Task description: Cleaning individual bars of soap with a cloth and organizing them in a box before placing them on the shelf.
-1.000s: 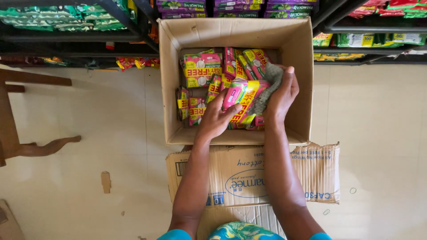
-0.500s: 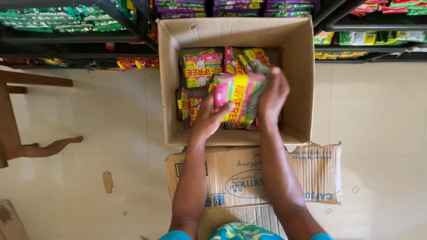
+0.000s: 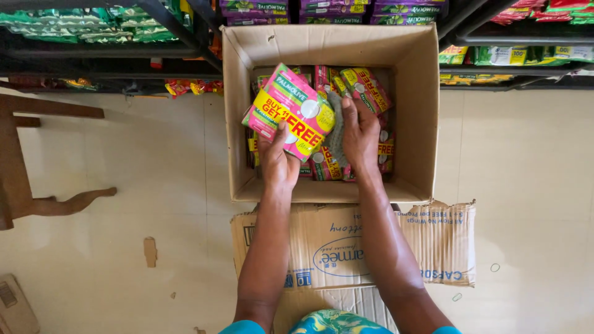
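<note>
An open cardboard box [image 3: 238, 117] stands on the floor in front of me, packed with pink, green and yellow multipacks of soap. My left hand [image 3: 276, 162] grips a pink and green multipack [image 3: 291, 111] by its lower edge and holds it tilted above the others in the box. My right hand [image 3: 360, 135] rests against the right side of that same stack, fingers pointing away from me. More packs [image 3: 366, 86] lie flat in the box behind my hands.
A flattened cardboard box [image 3: 346, 244] lies under my forearms on the tiled floor. Dark shelves [image 3: 105, 37] with green, purple and red packets run along the back. A wooden chair leg [image 3: 59, 201] is at the left. A cardboard scrap [image 3: 150, 251] lies on the tiles.
The stack of packs has been lifted higher out of the box and tilted toward the left. Both hands rose with it.
</note>
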